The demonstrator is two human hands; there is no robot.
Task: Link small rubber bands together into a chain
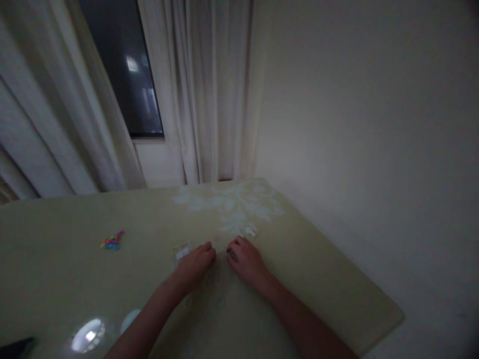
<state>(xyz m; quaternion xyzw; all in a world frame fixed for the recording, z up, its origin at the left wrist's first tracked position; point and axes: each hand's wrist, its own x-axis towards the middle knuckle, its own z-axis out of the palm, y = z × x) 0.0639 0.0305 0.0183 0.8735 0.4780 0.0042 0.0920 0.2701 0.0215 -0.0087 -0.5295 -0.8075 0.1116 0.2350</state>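
Observation:
My left hand (198, 263) rests low over the table, its fingers curled together; anything between its fingertips is too small to make out. A small clear packet with a white label (183, 252) lies just beyond its wrist side. Across a narrow gap, my right hand (245, 257) has its fingers bent round a small dark item that I cannot make out. Several faint rings (220, 302) lie on the table between and below the hands. Beyond the right fingertips is a small white piece (251, 231).
A pile of small colourful pieces (112, 241) lies on the table (149, 214) to the left. A bright round reflection (89, 335) shows at the lower left, near a dark object (17, 347). Curtains and a wall stand behind and to the right.

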